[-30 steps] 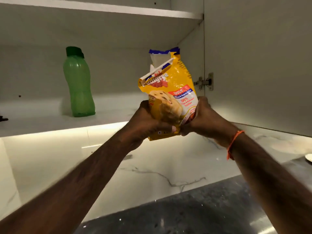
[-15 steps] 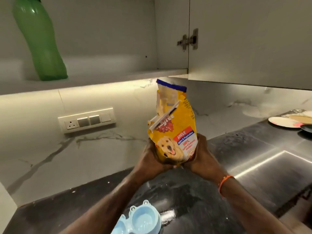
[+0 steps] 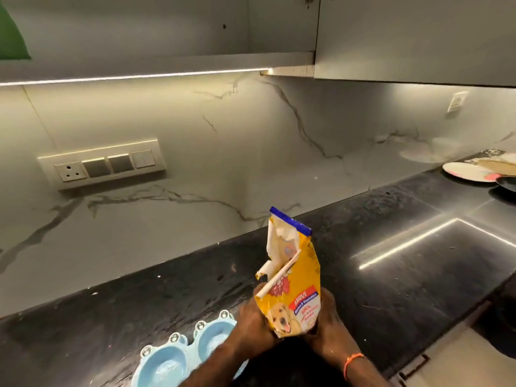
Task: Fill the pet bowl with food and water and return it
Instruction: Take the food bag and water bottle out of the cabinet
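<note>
Now, bag: upright over black counter, top torn open.
left hand: grips bag base.
right hand: grips bag base.
bowl: on counter, left of bag.

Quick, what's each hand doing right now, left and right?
Left hand: grips the lower left side of the yellow pet food bag.
Right hand: grips the bag's lower right side.

surface: black stone counter | near edge, left: light-blue double pet bowl lying flat | far right: white plate just beside a dark dish
</note>
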